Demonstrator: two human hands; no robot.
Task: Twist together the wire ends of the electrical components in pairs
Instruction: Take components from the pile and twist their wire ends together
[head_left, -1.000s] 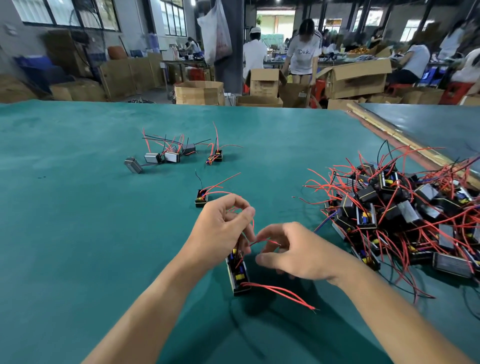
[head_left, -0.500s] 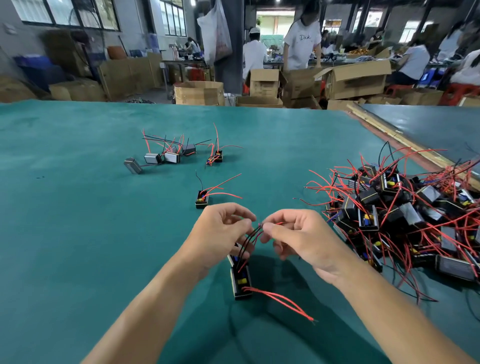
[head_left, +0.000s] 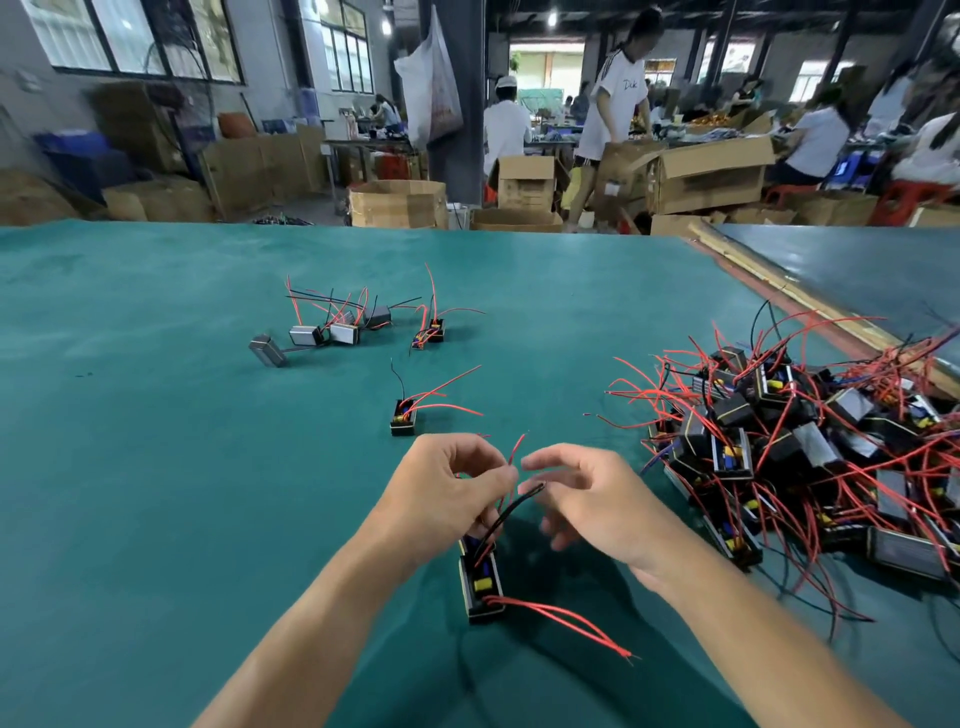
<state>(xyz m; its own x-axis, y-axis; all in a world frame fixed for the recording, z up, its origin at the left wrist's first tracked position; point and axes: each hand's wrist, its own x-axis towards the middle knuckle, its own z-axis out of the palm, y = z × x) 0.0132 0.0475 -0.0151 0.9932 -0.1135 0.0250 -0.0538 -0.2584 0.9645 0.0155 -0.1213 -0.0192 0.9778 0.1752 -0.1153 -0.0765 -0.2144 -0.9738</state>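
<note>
Wire ends (head_left: 521, 441) | left grip (head_left: 444, 499) pinches red lead (head_left: 513, 460) | right grip (head_left: 597, 501) apart | I fear unheld black lead (head_left: 506, 517) slips, mispairs

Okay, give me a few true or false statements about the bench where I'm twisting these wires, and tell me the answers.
1. The left hand pinches a red wire. True.
2. The pile of components lies left of the hands. False: it lies to their right.
3. A black wire rises from the component below the hands. True.
4. The right hand grips a screwdriver. False: it holds no tool, and its fingers are loosely spread.
</note>
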